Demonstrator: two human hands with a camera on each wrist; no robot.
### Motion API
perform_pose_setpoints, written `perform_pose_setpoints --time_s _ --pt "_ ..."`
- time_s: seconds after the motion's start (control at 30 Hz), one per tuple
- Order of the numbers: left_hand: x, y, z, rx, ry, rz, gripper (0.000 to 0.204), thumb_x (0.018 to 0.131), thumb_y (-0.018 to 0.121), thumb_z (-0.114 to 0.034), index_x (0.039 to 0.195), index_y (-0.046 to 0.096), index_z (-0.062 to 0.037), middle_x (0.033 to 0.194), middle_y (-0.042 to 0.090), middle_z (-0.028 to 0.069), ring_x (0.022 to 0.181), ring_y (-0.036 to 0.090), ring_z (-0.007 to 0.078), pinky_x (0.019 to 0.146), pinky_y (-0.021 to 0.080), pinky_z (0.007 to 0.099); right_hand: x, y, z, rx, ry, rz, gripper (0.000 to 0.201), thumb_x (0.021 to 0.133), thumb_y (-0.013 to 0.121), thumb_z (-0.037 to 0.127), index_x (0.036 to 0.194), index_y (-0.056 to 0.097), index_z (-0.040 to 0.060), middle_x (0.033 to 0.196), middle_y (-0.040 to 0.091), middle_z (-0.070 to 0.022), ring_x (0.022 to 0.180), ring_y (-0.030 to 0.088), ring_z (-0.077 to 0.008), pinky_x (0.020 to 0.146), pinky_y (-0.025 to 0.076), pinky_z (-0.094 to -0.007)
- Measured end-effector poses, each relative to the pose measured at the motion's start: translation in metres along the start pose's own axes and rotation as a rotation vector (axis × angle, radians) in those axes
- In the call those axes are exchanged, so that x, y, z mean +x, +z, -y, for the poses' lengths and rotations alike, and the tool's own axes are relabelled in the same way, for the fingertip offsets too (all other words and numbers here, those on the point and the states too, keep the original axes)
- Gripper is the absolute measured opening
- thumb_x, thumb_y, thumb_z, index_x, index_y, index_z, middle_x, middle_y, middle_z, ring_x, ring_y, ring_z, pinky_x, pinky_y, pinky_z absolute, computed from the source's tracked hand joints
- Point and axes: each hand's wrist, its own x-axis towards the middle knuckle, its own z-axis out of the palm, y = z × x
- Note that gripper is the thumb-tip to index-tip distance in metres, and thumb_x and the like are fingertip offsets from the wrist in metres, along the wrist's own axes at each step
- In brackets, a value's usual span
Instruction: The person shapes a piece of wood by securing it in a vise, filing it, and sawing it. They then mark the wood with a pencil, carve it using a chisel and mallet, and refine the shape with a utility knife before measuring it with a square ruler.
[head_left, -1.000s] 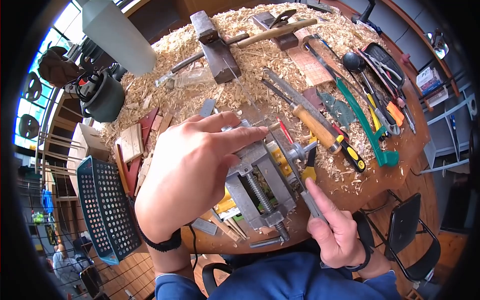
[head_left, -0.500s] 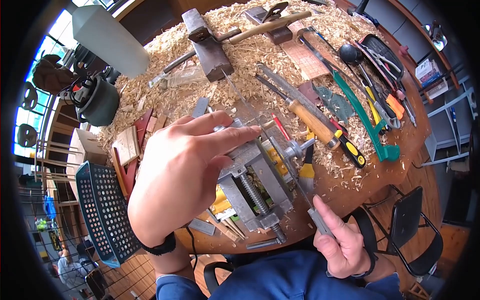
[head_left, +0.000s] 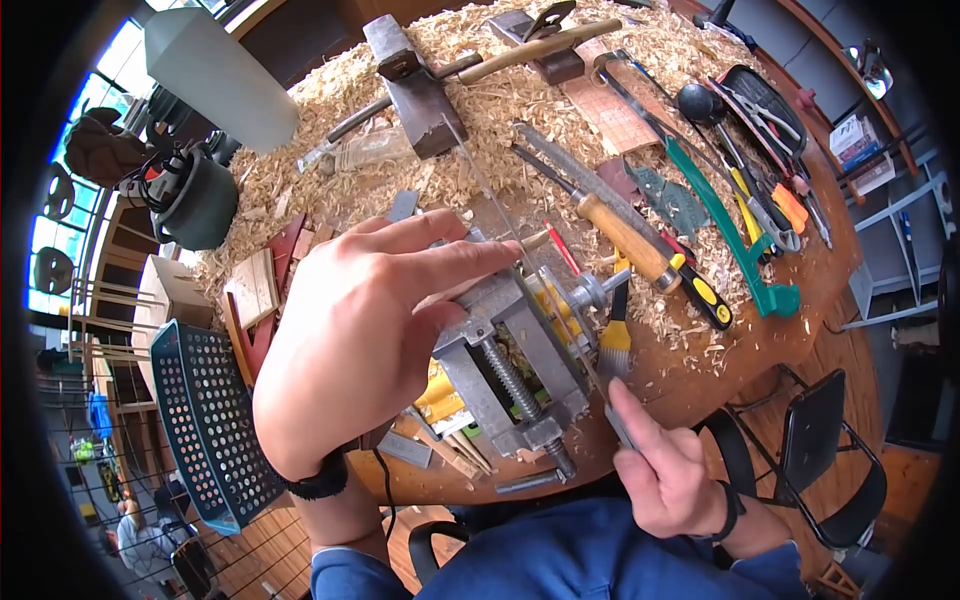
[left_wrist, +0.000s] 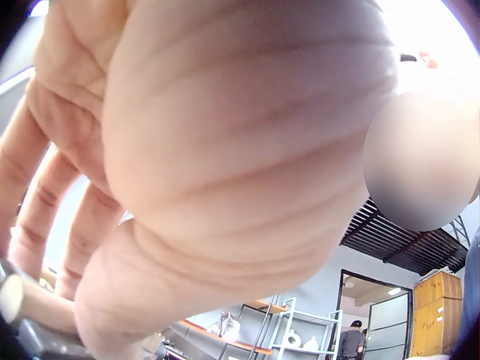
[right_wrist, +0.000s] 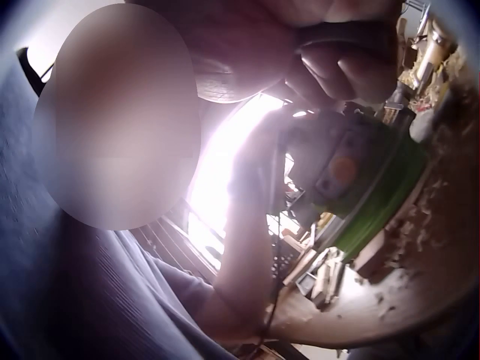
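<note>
My left hand [head_left: 345, 330] lies over the grey metal vise [head_left: 520, 370], its index finger stretched along the top. Under that finger it holds a light wooden stick [left_wrist: 34, 304] against the thumb; the round end shows in the left wrist view. My right hand [head_left: 665, 475] grips the grey handle of a long thin file [head_left: 487, 190], index finger laid along it. The file slants across the vise's right side, beside the left index fingertip, its far end over the wood shavings. The right wrist view is dim and shows the green underside by the vise [right_wrist: 375, 202].
A wooden-handled file [head_left: 625, 240], a red pencil [head_left: 563, 250] and a yellow brush [head_left: 614, 335] lie right of the vise. Farther back are a wooden plane [head_left: 425, 110], a hammer and a green-handled saw [head_left: 735, 230]. A perforated basket [head_left: 215, 420] stands left.
My right hand first drew the file back toward my body, then pushed it forward again. The left hand keeps its hold at the vise. The head view shifted slightly.
</note>
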Motion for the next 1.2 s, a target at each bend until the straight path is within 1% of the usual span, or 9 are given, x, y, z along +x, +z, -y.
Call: perform_pose_setpoints --time_s 0.03,0.07,0.13,0.2,0.3,0.4,0.7,1.0,1.2 --pt "-0.001 0.001 -0.001 0.001 0.001 0.001 0.058 0.077 0.075 0.009 0.129 0.079 -0.0173 0.128 0.074 0.0198 0.111 0.074 0.0407 0.094 0.06 0.0444 0.002 0.003 -0.004 -0.073 -0.03 -0.001 0.056 0.103 0.055 -0.001 0.156 0.042 -0.0139 0.144 0.062 -0.0333 0.116 0.074 -0.043 0.098 0.058 -0.0411" --pt "-0.001 0.001 -0.002 0.017 -0.012 -0.003 0.057 0.077 0.075 0.008 0.129 0.079 -0.0168 0.128 0.074 0.0196 0.111 0.074 0.0406 0.094 0.06 0.0445 0.007 0.004 -0.008 -0.073 -0.029 -0.003 0.056 0.103 0.055 -0.001 0.156 0.042 -0.0139 0.144 0.062 -0.0333 0.116 0.074 -0.043 0.098 0.058 -0.0411" --pt "-0.002 0.002 -0.005 0.037 -0.024 -0.011 0.056 0.077 0.076 0.007 0.128 0.079 -0.0162 0.127 0.075 0.0195 0.111 0.074 0.0404 0.094 0.06 0.0446 0.021 0.003 -0.014 0.055 -0.091 -0.031 0.055 0.105 0.055 0.0 0.156 0.042 -0.014 0.151 0.056 -0.0334 0.127 0.068 -0.0443 0.101 0.057 -0.0395" --pt "-0.002 0.002 -0.005 0.035 -0.041 -0.004 0.056 0.077 0.076 0.006 0.129 0.078 -0.0157 0.126 0.075 0.02 0.11 0.074 0.0401 0.093 0.06 0.0448 0.029 0.002 -0.004 0.096 -0.052 -0.021 0.054 0.106 0.054 0.002 0.156 0.042 -0.0139 0.154 0.054 -0.0325 0.129 0.067 -0.0436 0.103 0.056 -0.0383" --pt "-0.002 0.001 -0.002 0.04 -0.019 -0.011 0.056 0.078 0.076 0.005 0.129 0.078 -0.016 0.125 0.075 0.0203 0.111 0.074 0.0404 0.093 0.06 0.045 0.034 0.002 0.0 0.169 -0.001 -0.012 0.054 0.108 0.053 0.003 0.157 0.041 -0.0135 0.155 0.055 -0.0312 0.13 0.068 -0.0396 0.104 0.054 -0.0367" --pt "-0.002 0.001 -0.001 0.033 -0.008 -0.008 0.057 0.079 0.075 0.006 0.13 0.078 -0.0171 0.126 0.075 0.0205 0.11 0.074 0.0412 0.093 0.06 0.0453 0.031 0.004 -0.001 0.27 0.074 -0.024 0.058 0.111 0.052 0.016 0.162 0.037 -0.0081 0.102 0.054 -0.0097 0.087 0.055 -0.0182 0.075 0.046 -0.0289" --pt "-0.003 0.004 -0.005 0.0 -0.072 -0.035 0.056 0.079 0.074 0.006 0.129 0.079 -0.0181 0.123 0.075 0.0182 0.106 0.075 0.0403 0.091 0.06 0.0452 0.022 -0.004 0.011 0.236 0.09 -0.033 0.057 0.109 0.054 0.013 0.159 0.039 -0.0113 0.113 0.056 -0.0172 0.096 0.059 -0.0257 0.083 0.048 -0.032" --pt "-0.003 0.004 -0.008 -0.022 -0.07 -0.042 0.055 0.078 0.074 0.007 0.127 0.08 -0.0179 0.119 0.076 0.0174 0.102 0.076 0.0378 0.087 0.061 0.0435 0.014 -0.009 0.023 0.161 0.099 -0.033 0.056 0.107 0.055 0.009 0.156 0.04 -0.0146 0.124 0.058 -0.0246 0.104 0.064 -0.0333 0.09 0.051 -0.0351" --pt "-0.004 0.005 -0.008 0.005 -0.083 -0.045 0.055 0.078 0.074 0.007 0.126 0.08 -0.018 0.119 0.076 0.0167 0.101 0.076 0.0372 0.087 0.061 0.0431 0.012 -0.007 0.027 0.124 0.091 -0.035 0.056 0.106 0.056 0.007 0.155 0.041 -0.0167 0.131 0.059 -0.0296 0.11 0.067 -0.0384 0.095 0.053 -0.0372"
